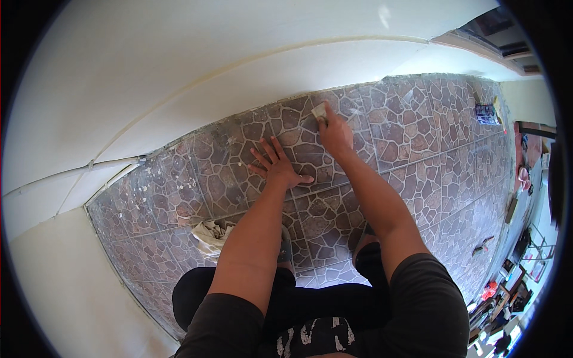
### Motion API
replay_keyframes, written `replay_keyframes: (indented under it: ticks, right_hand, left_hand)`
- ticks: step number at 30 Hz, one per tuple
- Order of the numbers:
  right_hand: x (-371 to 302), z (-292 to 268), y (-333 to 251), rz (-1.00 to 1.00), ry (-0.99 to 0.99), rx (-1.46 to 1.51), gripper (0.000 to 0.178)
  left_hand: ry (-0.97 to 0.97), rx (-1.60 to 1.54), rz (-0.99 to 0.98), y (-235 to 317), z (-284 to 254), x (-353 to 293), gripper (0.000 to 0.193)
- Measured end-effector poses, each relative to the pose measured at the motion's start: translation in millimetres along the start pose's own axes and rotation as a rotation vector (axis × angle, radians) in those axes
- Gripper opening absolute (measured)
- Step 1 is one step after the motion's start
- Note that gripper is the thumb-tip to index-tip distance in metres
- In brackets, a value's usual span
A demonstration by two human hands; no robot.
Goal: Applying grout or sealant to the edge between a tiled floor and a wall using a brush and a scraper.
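Observation:
My left hand [278,166] lies on the brown stone-patterned tile floor [322,209], palm down with its fingers spread, holding nothing. Farther forward and to the right, my right hand [337,132] grips a small pale squarish piece [320,111], pressed against the tiles close to the wall. Whether this piece is a pad or a scraper blade cannot be made out. A crumpled cream cloth [210,240] rests on the floor to the left of my left forearm.
A white wall [197,65] with a thin pipe along it borders the floor ahead. Pale specks [140,194] dot the tiles at left. At far right lie a blue-and-white packet [487,114] and a small tool [482,246], with household clutter [507,292] beyond.

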State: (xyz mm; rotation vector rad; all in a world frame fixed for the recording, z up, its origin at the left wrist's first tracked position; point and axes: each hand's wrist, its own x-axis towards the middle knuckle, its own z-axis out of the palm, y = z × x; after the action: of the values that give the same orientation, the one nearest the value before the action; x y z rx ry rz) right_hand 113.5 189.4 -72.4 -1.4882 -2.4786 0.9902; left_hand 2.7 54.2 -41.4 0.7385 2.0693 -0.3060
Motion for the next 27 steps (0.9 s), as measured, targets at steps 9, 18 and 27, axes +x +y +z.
replay_keyframes:
  ticks: [9,18,27]
  right_hand:
    - [-29.4,-19.5,39.6,-0.122,-0.06,-0.072,0.058]
    - [-28.5,-4.5,19.6,-0.109,-0.117,-0.057,0.057]
    - [-1.6,9.4,-32.9,0.062,-0.068,-0.033,0.058]
  left_hand:
    - [0.015,0.004,0.011,-4.5,3.1,2.0,0.176]
    - [0.032,-0.003,-0.002,-3.6,5.2,1.9,0.176]
    - [0.03,0.005,0.008,-2.2,5.5,4.0,0.177]
